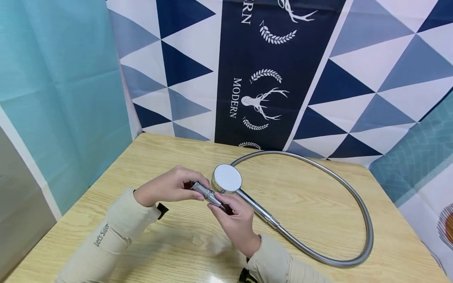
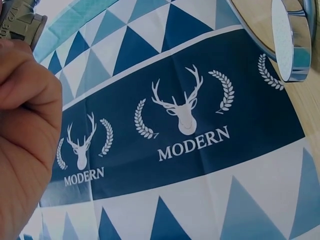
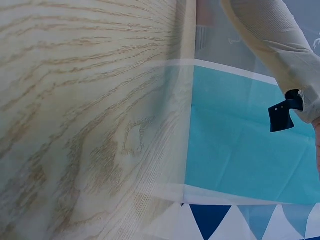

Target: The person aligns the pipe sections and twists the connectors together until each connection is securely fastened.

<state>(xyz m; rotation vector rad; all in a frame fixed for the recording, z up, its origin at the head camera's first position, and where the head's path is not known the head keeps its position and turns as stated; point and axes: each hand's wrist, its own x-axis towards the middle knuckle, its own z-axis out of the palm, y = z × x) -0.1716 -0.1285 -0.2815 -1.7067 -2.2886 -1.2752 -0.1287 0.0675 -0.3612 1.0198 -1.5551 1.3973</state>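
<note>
A short silver metal fitting (image 1: 204, 192), shaped like a stepped cylinder, spans both hands above the table. My left hand (image 1: 173, 184) grips its upper left end between thumb and fingers. At its lower right end, my right hand (image 1: 236, 218) pinches it, with a dark part showing near the palm. In the left wrist view, stamped characters show on the metal fitting (image 2: 22, 22) above the curled left fingers. Just behind the right hand lies a round shower head (image 1: 227, 178) with a white face. Its chrome handle (image 1: 257, 205) runs down to the right.
From the handle, a grey metal shower hose (image 1: 368, 224) loops wide across the right side of the wooden table (image 1: 304, 196). A patterned cloth (image 1: 191, 70) hangs along the back edge, and a teal cloth (image 1: 67, 98) hangs at the left.
</note>
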